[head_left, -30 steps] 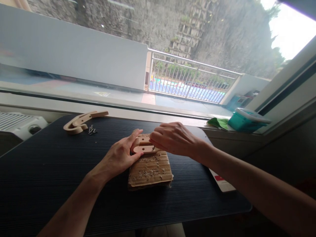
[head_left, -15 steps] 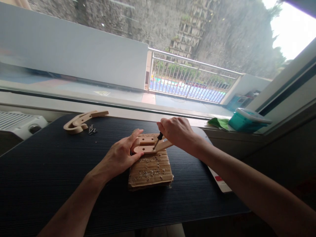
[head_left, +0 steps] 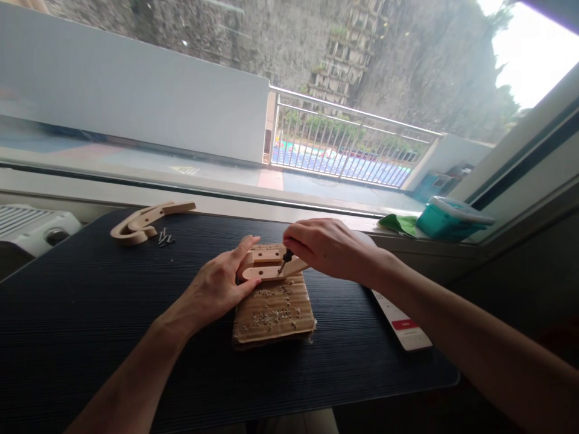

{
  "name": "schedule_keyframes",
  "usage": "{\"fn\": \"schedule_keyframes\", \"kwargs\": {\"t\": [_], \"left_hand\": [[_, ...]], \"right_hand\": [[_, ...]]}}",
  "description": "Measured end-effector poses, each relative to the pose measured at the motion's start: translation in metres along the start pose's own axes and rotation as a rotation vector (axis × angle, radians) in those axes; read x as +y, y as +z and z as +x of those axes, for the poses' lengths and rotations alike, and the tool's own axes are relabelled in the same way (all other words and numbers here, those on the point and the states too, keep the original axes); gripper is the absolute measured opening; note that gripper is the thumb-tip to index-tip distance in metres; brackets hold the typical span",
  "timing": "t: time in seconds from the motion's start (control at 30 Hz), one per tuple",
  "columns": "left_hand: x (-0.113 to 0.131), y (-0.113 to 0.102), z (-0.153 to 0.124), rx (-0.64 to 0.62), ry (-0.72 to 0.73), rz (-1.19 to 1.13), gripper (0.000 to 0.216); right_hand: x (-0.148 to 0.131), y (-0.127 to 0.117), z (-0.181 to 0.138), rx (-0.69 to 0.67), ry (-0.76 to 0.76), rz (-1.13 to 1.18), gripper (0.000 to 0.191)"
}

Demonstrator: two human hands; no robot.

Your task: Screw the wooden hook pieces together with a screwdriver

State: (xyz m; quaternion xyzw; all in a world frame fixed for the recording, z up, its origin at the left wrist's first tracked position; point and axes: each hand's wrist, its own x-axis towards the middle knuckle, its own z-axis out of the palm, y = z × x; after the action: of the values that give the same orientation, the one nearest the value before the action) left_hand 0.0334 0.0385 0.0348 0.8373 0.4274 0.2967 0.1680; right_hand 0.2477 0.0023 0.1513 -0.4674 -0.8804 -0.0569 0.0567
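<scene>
At the far end of the cardboard block (head_left: 271, 328), which I take as the centre of my clock, lies the pale wooden piece (head_left: 270, 273), its two bars side by side with dark holes showing in them. My left hand (head_left: 219, 280) sits at ten o'clock, half curled, fingers behind the wood and thumb against its near edge, so it has hold of the left end. My right hand (head_left: 325, 246) is at one o'clock, knuckles up, fingers curled tight around a screwdriver (head_left: 287, 255); the dark handle shows below the grip, and the shank slants down toward seven o'clock, its tip at the right-hand hole of the near bar. From my feed I cannot tell whether a screw sits under that tip. Many small pits mark the near part of the cardboard, and the whole block rests on the black surface (head_left: 108, 307). Out at ten o'clock, well apart from both hands, I see another curved wooden piece (head_left: 158, 212) with a small heap of screws (head_left: 165, 238) just beside it. A phone (head_left: 409, 339) lies just past three o'clock, partly under my right forearm. Toward two o'clock, a green cloth (head_left: 398, 224) and a teal box (head_left: 447, 220) sit side by side on the windowsill.
</scene>
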Motion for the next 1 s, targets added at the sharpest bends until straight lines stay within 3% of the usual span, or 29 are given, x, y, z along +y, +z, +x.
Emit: {"fn": "schedule_keyframes", "kwargs": {"t": [0.4, 0.53, 0.7, 1.0], "left_hand": [[0.001, 0.000, 0.000, -0.001, 0.014, 0.001, 0.069], [0.002, 0.000, 0.001, -0.002, -0.003, -0.011, 0.069], [0.001, 0.000, 0.001, -0.008, -0.006, -0.018, 0.070], [0.001, 0.001, 0.001, 0.007, 0.018, -0.038, 0.067]], "right_hand": [[-0.012, 0.009, 0.015, -0.006, 0.277, -0.166, 0.045], [-0.010, -0.006, 0.014, -0.116, 0.192, -0.170, 0.041], [-0.009, -0.026, 0.016, -0.306, -0.004, -0.131, 0.016], [-0.016, -0.023, 0.029, -0.415, -0.197, -0.311, 0.018]]}}
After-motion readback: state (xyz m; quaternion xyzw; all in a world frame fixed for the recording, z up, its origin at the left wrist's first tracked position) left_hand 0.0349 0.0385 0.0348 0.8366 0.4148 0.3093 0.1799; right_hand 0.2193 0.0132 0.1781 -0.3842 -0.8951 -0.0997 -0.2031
